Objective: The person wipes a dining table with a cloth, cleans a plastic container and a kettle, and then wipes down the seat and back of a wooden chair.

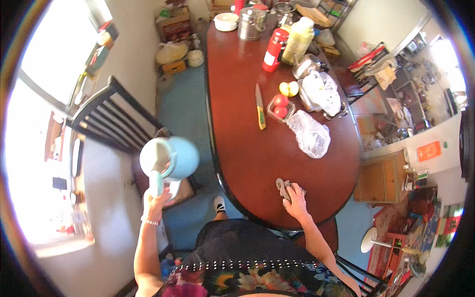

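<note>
My left hand [157,204] is closed around the handle of a light-blue jug [183,157], held off the table's left side above the floor and a chair seat. On the near end of the dark red table [245,159], my right hand [295,202] grips a crumpled grey cloth [284,187] against the surface. Farther up the table lie a knife with a yellow handle [261,118], a clear container holding red tomatoes [280,107], a halved yellow fruit [288,89] and a crumpled clear plastic bag [311,135].
A red thermos [274,52], a yellowish plastic bottle [298,41], a steel pot [251,24] and a white lidded bowl [226,22] stand toward the far end. A white plastic bag [323,89] lies at the right. A black slatted chair [115,118] stands left; a wooden cabinet [382,180] is at right.
</note>
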Action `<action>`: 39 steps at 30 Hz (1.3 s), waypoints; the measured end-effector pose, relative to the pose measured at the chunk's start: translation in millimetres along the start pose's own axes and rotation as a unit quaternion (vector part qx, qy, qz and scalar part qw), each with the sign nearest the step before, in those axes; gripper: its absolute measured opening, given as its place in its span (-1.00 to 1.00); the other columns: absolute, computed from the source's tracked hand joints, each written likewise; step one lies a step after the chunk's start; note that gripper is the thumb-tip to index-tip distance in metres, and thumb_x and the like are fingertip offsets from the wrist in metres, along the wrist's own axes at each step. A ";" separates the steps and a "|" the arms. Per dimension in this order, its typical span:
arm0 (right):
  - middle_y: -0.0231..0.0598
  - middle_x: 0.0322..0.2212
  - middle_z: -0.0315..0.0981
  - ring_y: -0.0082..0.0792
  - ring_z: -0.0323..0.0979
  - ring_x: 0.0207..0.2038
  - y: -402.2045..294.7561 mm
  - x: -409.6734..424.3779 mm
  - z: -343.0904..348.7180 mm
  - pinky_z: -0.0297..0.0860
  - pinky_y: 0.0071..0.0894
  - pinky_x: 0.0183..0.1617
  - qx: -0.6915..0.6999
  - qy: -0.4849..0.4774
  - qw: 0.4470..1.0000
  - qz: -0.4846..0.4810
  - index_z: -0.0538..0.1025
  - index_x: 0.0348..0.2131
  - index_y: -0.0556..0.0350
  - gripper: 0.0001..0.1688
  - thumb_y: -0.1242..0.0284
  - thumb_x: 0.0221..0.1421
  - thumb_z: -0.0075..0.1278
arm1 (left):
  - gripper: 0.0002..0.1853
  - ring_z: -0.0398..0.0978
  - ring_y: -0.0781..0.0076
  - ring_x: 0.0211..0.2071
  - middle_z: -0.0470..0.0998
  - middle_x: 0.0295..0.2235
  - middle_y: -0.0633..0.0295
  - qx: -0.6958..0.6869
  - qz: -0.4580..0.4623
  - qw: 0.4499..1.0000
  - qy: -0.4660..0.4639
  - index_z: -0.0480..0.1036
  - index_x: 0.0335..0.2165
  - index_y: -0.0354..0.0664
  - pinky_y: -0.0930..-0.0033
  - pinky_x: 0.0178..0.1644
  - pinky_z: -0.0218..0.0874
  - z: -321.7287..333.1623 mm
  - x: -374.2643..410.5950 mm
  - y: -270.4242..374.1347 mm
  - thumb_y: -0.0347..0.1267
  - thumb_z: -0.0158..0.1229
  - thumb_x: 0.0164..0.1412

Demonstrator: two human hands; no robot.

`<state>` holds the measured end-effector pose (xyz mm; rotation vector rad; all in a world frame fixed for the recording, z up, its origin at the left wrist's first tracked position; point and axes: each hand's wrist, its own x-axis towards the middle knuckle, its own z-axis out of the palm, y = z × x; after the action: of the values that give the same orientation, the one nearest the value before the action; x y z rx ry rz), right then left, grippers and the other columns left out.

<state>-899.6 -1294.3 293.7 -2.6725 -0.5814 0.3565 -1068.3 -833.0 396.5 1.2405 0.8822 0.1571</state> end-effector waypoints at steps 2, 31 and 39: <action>0.02 0.14 -0.01 0.13 0.09 0.11 -0.8 -15.0 -1.6 0.18 0.02 0.12 -0.018 -0.035 0.999 -0.010 0.29 0.04 0.09 -0.33 0.48 -0.12 0.10 | -0.67 0.50 0.40 -0.35 0.48 -0.33 0.17 0.009 -0.006 0.999 -0.040 0.40 -0.21 -0.34 0.31 -0.38 0.50 28.9 -17.2 13.4 -0.55 0.21 -0.02; -0.19 -0.05 0.38 -0.11 0.30 0.04 -195.2 102.5 -130.2 0.12 0.20 0.08 -0.049 0.048 0.928 -0.365 0.49 -0.11 -0.21 -0.62 0.20 0.08 -0.13 | -0.76 0.54 0.21 -0.50 0.49 -0.54 0.09 0.279 0.310 0.903 -0.100 0.37 -0.38 -0.22 0.31 -0.39 0.32 199.9 -49.0 -48.8 -0.51 0.17 -0.13; -0.19 -0.46 0.48 -0.07 0.45 -0.23 -204.1 128.7 -126.2 0.30 -0.07 -0.12 -0.031 0.013 0.942 -0.334 0.56 -0.35 -0.06 -0.69 0.23 0.08 -0.16 | -0.76 0.51 -0.11 -0.40 0.50 -0.52 -0.10 0.243 0.309 0.919 -0.009 0.43 -0.36 -0.25 0.16 -0.36 0.33 213.7 -57.8 -52.2 -0.53 0.08 -0.15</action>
<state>-816.1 -1104.7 470.5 -2.3402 -1.4404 0.1044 -985.0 -1044.6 390.7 1.9656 0.4931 0.4487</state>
